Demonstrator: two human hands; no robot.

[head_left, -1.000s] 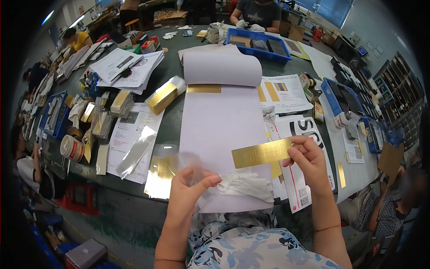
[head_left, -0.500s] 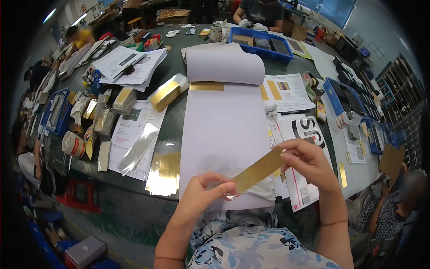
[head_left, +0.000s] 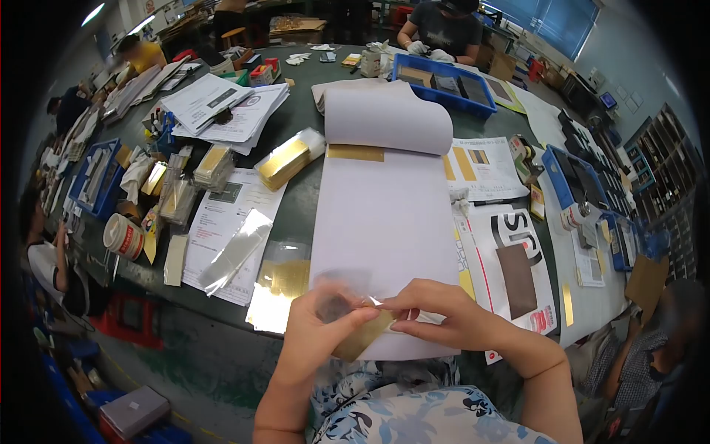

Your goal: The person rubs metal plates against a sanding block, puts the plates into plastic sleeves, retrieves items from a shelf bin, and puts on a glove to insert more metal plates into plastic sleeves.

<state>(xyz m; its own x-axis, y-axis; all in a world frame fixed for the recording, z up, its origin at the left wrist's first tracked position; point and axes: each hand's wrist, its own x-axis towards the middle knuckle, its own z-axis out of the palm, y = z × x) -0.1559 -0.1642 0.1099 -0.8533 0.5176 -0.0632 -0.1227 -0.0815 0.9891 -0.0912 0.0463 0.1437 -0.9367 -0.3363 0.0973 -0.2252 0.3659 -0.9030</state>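
A gold strip [head_left: 361, 339] slants downward below my fingers, inside or behind a clear film sleeve [head_left: 347, 285]; which of the two I cannot tell. My left hand [head_left: 318, 325] is closed on the sleeve, thumb across its edge. My right hand [head_left: 436, 314] pinches at the sleeve's top edge, fingertips close to the left thumb. Beneath both hands lies a long white paper sheet [head_left: 384, 222], rolled over at its far end, with another gold strip [head_left: 356, 152] by the roll. Sleeved gold plates [head_left: 281, 285] rest left of my left hand.
A bundle of wrapped gold plates [head_left: 285, 164] and clear sleeves [head_left: 237, 251] lie to the left, near a white tub [head_left: 123, 237]. A printed bag [head_left: 510, 274] lies right. Blue trays [head_left: 444, 83] stand farther back. A gloved co-worker [head_left: 444, 33] sits across the table.
The gold strip has swung from right of my left hand to below both hands. My right hand has moved left and down, up to my left hand. The view has shifted slightly.
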